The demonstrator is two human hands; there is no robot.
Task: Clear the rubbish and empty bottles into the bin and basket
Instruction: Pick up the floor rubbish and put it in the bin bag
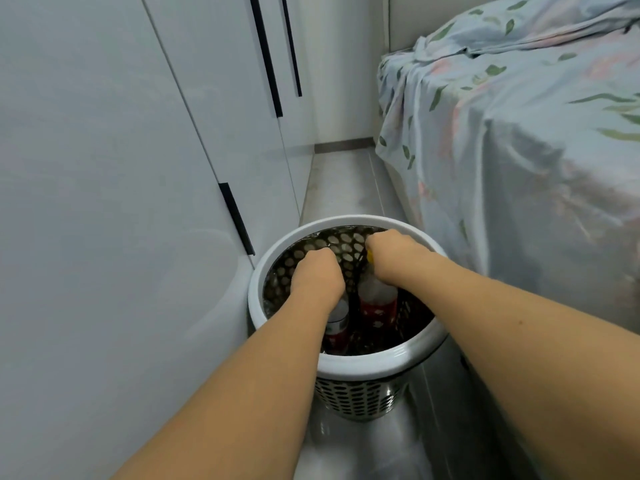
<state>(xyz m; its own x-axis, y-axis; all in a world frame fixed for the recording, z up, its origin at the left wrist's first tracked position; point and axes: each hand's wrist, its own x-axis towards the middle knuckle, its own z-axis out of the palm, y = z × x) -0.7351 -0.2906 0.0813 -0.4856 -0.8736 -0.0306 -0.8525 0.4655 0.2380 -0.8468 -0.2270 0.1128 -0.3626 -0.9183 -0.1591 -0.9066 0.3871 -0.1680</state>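
1. Two arms enter from the near edge, both bare from the frame edge to the fingers; no sleeve on either.
2. Left forearm: bare, with no band or strap along the visible length.
3. Right forearm: bare; one small dark spot on the upper surface, near the middle of the visible length.
4. Left hand: bare, no glove. Knuckles show as a rounded ridge; nails not visible.
5. Right hand: bare, no glove. Back of the hand faces the camera.
6. Wrists: nothing worn on the visible sides.
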